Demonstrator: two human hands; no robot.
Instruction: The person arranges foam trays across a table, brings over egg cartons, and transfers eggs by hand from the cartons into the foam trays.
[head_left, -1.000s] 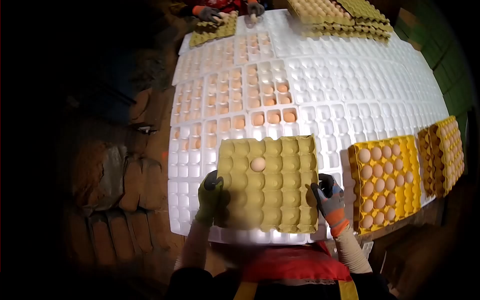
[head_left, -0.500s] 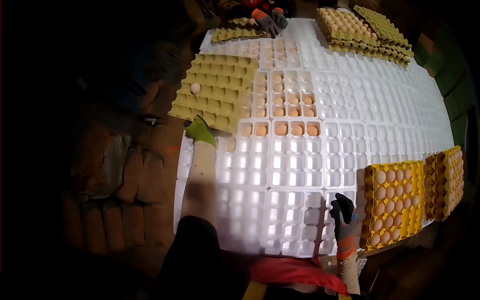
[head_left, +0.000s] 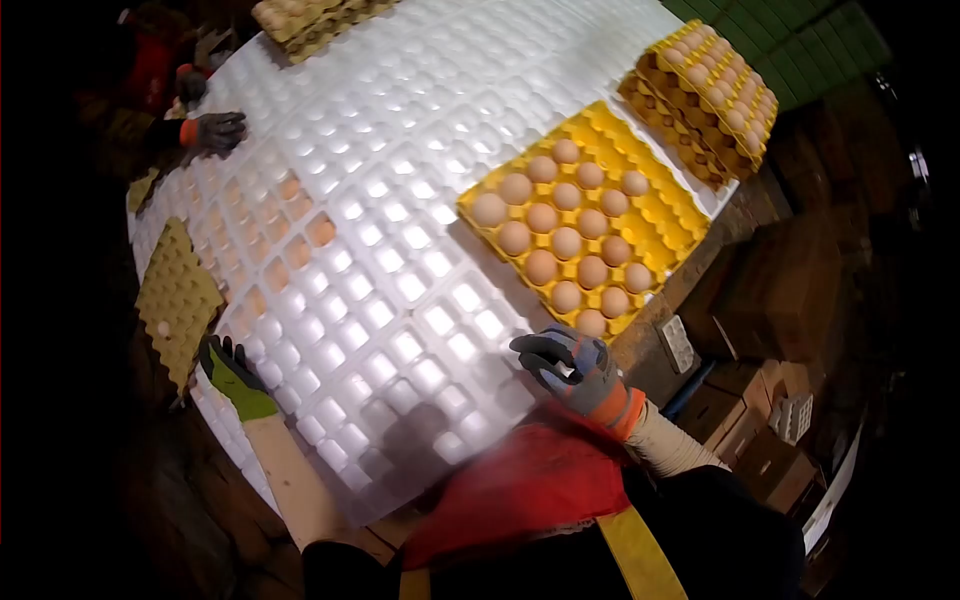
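Observation:
My left hand [head_left: 235,378], in a green and black glove, is over the left edge of the white moulded trays, fingers stretched out and holding nothing. Just beyond it, a yellowish-green egg tray [head_left: 178,290] carries a single egg [head_left: 164,328]. My right hand [head_left: 578,372], in a grey and orange glove, hovers at the near side, fingers curved with a gap between them and no egg visible in it. Past its fingertips stands a yellow egg tray [head_left: 655,232] partly filled with eggs [head_left: 566,243]. Brown eggs [head_left: 320,231] sit in some cells of the white trays [head_left: 390,350].
Another yellow stack of eggs [head_left: 720,85] stands at the far right corner. Egg trays [head_left: 320,25] are piled at the far edge. A co-worker's gloved hand [head_left: 217,131] rests over the white trays at upper left. Cardboard boxes [head_left: 775,285] are on the right.
The view has swung right, towards the yellow trays. My left hand has come away from the green egg tray, which now lies apart from it. My right hand has moved closer to the yellow tray.

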